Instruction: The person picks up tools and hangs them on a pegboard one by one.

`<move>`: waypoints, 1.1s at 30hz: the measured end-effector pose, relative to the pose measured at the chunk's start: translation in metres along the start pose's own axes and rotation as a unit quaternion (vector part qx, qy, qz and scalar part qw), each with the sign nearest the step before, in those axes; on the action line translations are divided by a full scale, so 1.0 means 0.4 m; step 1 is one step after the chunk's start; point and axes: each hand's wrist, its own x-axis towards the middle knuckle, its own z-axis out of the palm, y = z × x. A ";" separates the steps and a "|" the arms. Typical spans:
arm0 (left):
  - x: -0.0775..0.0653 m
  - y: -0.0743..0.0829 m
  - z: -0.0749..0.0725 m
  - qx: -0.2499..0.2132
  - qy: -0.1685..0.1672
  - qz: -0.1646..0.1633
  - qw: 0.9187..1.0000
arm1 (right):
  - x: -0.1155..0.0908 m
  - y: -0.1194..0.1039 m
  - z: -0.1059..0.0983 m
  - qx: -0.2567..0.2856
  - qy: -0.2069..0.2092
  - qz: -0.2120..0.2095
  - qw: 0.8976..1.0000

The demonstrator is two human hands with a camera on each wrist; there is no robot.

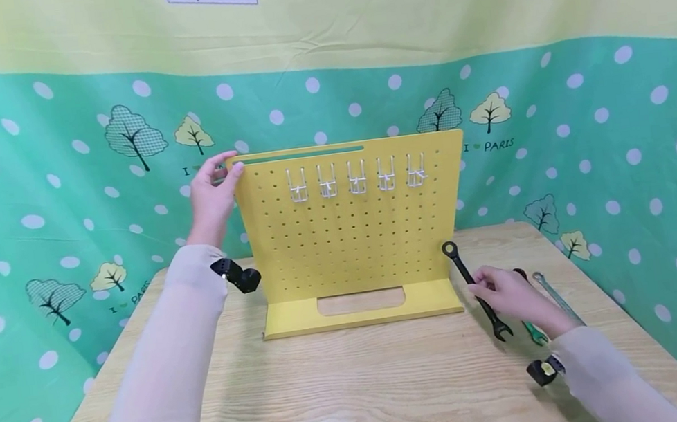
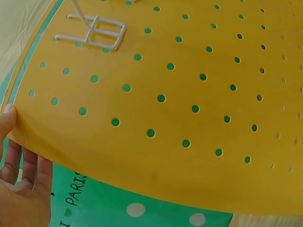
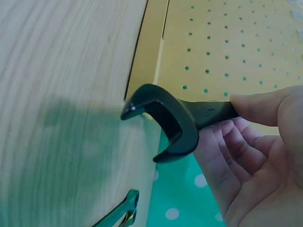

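A yellow pegboard [image 1: 354,237] stands upright on the wooden table, with several white wire hooks [image 1: 356,177] in a row near its top. My left hand [image 1: 214,197] grips the board's upper left corner, thumb in front and fingers behind, as the left wrist view also shows. In my right hand [image 1: 514,299] is a black combination wrench [image 1: 463,268], pinched by the handle. Its ring end points up beside the board's lower right side, and its open end [image 3: 173,127] faces the right wrist camera. The wrench appears lifted off the table.
Beside and partly behind my right hand lie a green wrench [image 1: 536,333] and a silver wrench [image 1: 556,296] on the wooden table [image 1: 359,390]. A green and yellow patterned cloth [image 1: 313,95] hangs behind the table and along both sides.
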 end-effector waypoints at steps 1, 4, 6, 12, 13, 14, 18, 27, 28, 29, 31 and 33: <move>-0.001 0.000 -0.001 0.000 0.000 0.000 1.000 | 0.003 -0.006 0.002 0.000 0.004 -0.009 1.000; 0.000 0.001 -0.001 0.001 0.000 0.003 1.000 | 0.013 -0.025 0.010 0.010 0.014 -0.021 1.000; 0.001 0.001 -0.001 0.001 0.001 0.005 1.000 | 0.022 -0.037 0.017 0.020 0.015 -0.025 0.999; 0.000 -0.003 0.006 -0.002 0.008 0.025 1.000 | 0.061 -0.088 0.040 0.049 0.002 -0.027 0.998; 0.000 -0.004 0.007 -0.004 0.008 0.028 1.000 | 0.068 -0.100 0.043 0.055 0.001 -0.031 0.998; -0.001 -0.005 0.008 -0.005 0.009 0.030 1.000 | 0.075 -0.113 0.046 0.059 0.001 -0.035 0.998; -0.002 -0.008 0.009 -0.005 0.012 0.030 0.999 | 0.104 -0.161 0.060 0.075 0.004 -0.069 0.995; -0.005 -0.012 0.007 -0.008 0.013 0.029 0.999 | 0.153 -0.264 0.105 0.108 0.017 -0.136 0.985; -0.005 -0.011 0.007 -0.007 0.014 0.029 0.999 | 0.157 -0.275 0.110 0.112 0.020 -0.140 0.984; -0.005 -0.012 0.006 -0.005 0.014 0.029 0.999 | 0.162 -0.286 0.114 0.116 0.020 -0.147 0.982; -0.003 -0.013 0.005 -0.006 0.015 0.030 0.999 | 0.172 -0.307 0.124 0.124 0.020 -0.152 0.980; -0.001 -0.013 0.005 -0.007 0.015 0.029 0.999 | 0.180 -0.329 0.133 0.134 0.019 -0.156 0.978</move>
